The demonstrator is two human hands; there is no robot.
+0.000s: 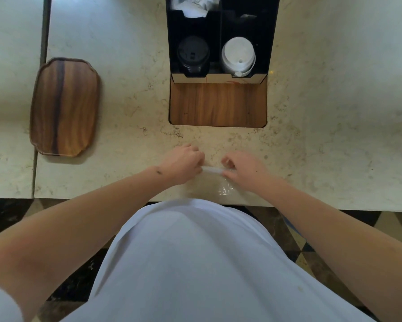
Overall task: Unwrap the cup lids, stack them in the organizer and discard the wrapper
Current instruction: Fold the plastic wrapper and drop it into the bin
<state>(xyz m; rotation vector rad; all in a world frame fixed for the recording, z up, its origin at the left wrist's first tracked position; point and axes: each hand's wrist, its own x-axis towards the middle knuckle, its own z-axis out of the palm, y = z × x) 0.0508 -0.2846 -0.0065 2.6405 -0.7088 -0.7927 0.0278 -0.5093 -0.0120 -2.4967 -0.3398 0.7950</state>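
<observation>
**me:** Two hands on one bit of plastic, that's the situation. My left hand (183, 162) and right hand (243, 169) are both down on the marble counter (323, 135), close to the near edge, fingers curled in and pinching opposite ends of a clear wrapper (218, 180). It's stretched between them, with a whitish rolled strip across the top and a shiny crinkled patch lying on the counter toward my white shirt (195, 252).

**other:** any lids left inside it?

**me:** Honestly can't tell, the film is see-through and blurry from up here.

**other:** where's the organizer then?

**me:** Straight ahead, well apart from my hands. Black organizer (268, 43) with a wooden front panel. White lids (238, 55) are stacked in the right front compartment, the stack leaning a little. Black lids (193, 55) fill the left front compartment. Crumpled white paper (193, 5) sits in the left compartment behind those.

**other:** anything else around?

**me:** Just a wooden tray (65, 108) off to the left, near a seam in the counter.
</observation>
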